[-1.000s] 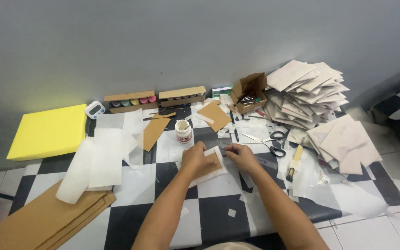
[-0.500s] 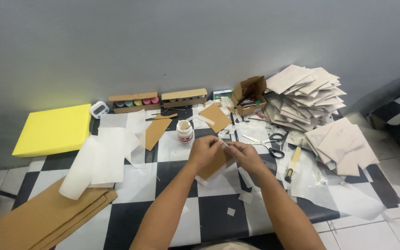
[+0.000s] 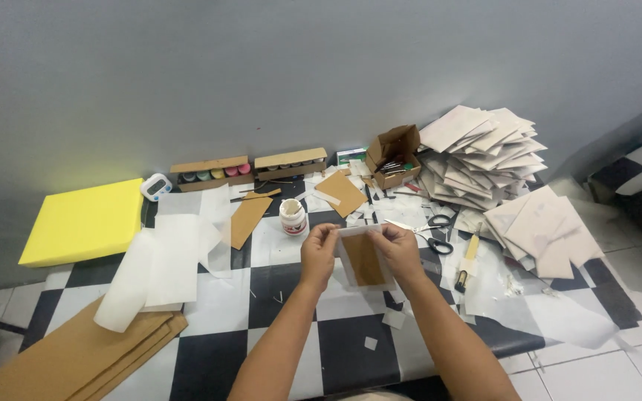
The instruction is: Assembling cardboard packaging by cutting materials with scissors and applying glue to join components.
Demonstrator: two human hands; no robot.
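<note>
Soft, even light fills the scene and casts only faint shadows. The bright yellow foam slab (image 3: 83, 220) throws a yellowish glow on the grey wall (image 3: 261, 67) behind it. Focus is fairly sharp at centre; the forearms at the bottom edge look stretched by wide-angle distortion. The corners darken slightly.

Envelope (image 3: 364, 258) now upright, brown face up

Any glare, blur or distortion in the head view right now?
Head view: sharp on both hands, left hand, right hand and the brown piece; even light, soft shadows, faint yellow glow on the wall above the foam; slight wide-angle bending at the edges.
</note>
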